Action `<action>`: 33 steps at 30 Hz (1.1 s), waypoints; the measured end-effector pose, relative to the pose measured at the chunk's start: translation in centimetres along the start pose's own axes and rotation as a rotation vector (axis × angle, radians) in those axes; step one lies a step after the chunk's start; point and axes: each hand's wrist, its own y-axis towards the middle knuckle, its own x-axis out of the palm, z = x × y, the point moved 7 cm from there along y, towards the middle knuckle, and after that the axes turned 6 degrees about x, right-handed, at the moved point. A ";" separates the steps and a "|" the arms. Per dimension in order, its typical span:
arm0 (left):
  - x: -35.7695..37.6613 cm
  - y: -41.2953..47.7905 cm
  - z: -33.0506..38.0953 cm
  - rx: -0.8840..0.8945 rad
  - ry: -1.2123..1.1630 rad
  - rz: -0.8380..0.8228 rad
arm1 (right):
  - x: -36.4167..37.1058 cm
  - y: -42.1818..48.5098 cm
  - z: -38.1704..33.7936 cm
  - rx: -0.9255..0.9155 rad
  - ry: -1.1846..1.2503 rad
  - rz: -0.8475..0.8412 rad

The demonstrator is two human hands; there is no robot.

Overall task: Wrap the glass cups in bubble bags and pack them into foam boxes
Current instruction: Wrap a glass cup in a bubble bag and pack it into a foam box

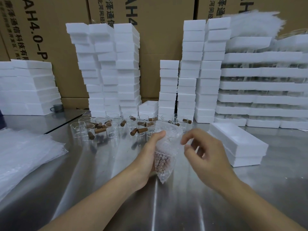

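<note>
Bubble bag [168, 139], cup presumably inside: light, soft skin, fragile core, so grip mid-body, don't squeeze. My left hand [148, 157] wraps it above the steel table [100, 180]. Right hand [206, 152] loosely curled beside the bag's top, holding nothing. Foam box [236, 140] near, right.

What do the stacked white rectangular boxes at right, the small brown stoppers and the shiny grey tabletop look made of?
White rectangular boxes: expanded foam by the look, matte white with soft, uneven edges. Small brown stoppers: likely wood or cork, dull and unreflective; too small to be sure. Shiny grey tabletop: probably stainless steel, brushed sheen with streaky reflections.
</note>
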 end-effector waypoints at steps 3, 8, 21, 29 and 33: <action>0.8 -0.6 0.2 -0.033 -0.043 -0.074 | -1.1 0.6 0.9 0.079 0.159 0.028; 3.1 -1.5 3.0 0.125 -0.018 -0.238 | 1.9 0.5 3.0 0.503 0.642 -0.283; 0.4 0.6 -2.1 -0.180 -0.178 -0.183 | 2.0 0.4 0.7 0.189 0.521 -0.275; 0.5 0.5 -2.1 -0.201 -0.183 -0.179 | 0.6 0.4 0.0 0.071 0.298 -0.091; 0.7 0.0 -1.8 -0.187 -0.142 -0.160 | 0.0 0.3 0.0 0.078 0.244 0.019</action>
